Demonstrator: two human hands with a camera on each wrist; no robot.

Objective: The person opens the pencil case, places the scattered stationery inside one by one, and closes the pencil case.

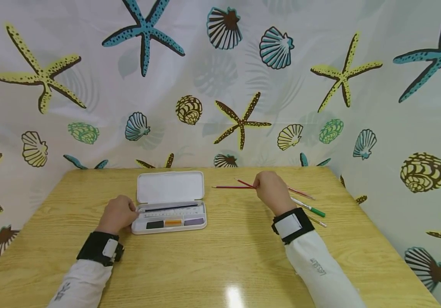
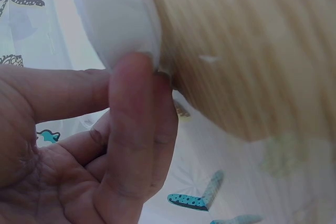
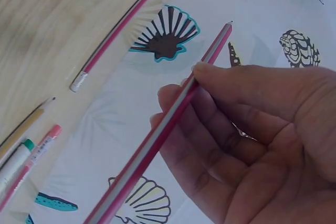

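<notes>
A white pencil case lies open on the table, its lid tipped back. My left hand pinches the case's left end between thumb and fingers; the left wrist view shows the white edge at the fingertips. Inside are a dark pencil, a clear ruler, and black, orange and purple blocks. To the right, my right hand pinches a red-and-silver striped pencil by its shaft, above the table. A second red-and-black pencil lies beyond it.
Right of and below the right hand lie a pink pencil, a white marker with a green end and a yellow pencil. Behind the wooden table hangs a cloth printed with shells and starfish.
</notes>
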